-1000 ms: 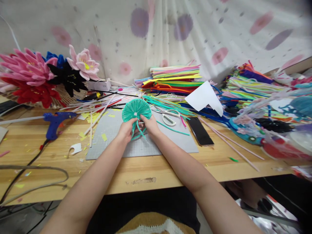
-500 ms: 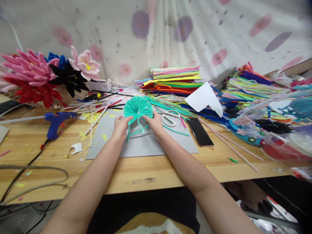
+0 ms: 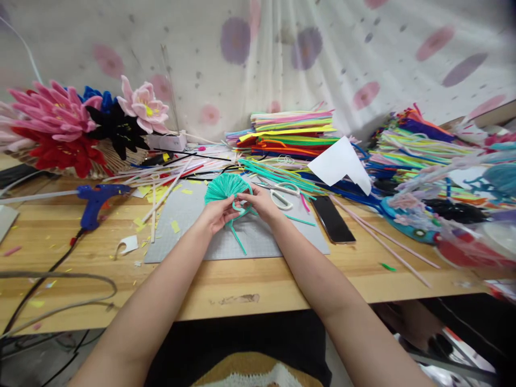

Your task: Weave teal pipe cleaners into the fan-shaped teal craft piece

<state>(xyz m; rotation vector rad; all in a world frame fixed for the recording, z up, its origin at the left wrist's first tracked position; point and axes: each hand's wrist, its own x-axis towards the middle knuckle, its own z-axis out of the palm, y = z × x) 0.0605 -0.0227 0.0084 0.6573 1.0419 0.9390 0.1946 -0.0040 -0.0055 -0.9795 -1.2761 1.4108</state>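
While both hands [image 3: 220, 215] [image 3: 261, 202] hold the green disc [image 3: 221, 185], scissors [image 3: 277, 189] limit room rightward.

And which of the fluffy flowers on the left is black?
The spiky black flower, between the red flower and the pale pink flower. Its petals alone are black; the blue flower peeks out behind it.

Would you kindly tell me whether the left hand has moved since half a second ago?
Yes: judged against the grey mat, the left hand has shifted to the right, closer to the right hand.
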